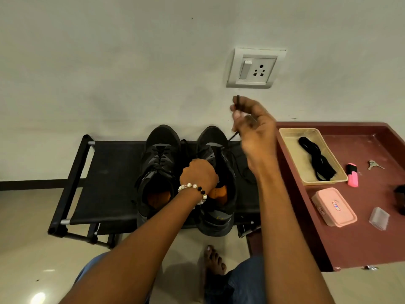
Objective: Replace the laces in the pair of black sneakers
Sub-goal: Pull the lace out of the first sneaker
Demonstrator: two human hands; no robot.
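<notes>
Two black sneakers stand side by side on a black fabric rack. The left sneaker is still laced. My left hand, with a bead bracelet at the wrist, grips the tongue area of the right sneaker. My right hand is raised above and right of that shoe and pinches a black lace that runs taut down to its front eyelets. A loose loop of the same lace lies on the rack right of the shoe. A bundle of black laces lies in a beige tray.
The tray sits on a dark red table at the right, along with a pink highlighter, keys, a pink box and a small clear case. A wall socket is above. My bare foot rests on the floor.
</notes>
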